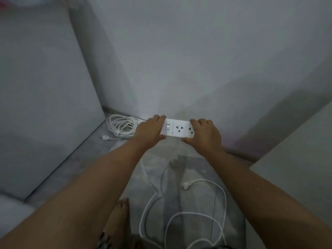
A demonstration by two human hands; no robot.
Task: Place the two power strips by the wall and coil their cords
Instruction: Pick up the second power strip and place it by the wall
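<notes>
A white power strip [177,129] with a switch and sockets lies flat at the foot of the wall. My left hand [150,131] grips its left end and my right hand [204,134] grips its right end. Its white cord [188,214] trails loose in wide loops over the floor towards me, with the plug [186,186] lying free. To the left, in the corner, a second cord [121,125] sits in a neat coil with its plug [106,138] beside it. Just a white edge of the second power strip [140,120] shows behind my left hand.
A grey wall [197,60] stands straight ahead. A tall pale panel [41,96] closes off the left side. A light surface [296,168] juts in at the right. My bare foot [118,218] stands on the grey floor near the loose cord.
</notes>
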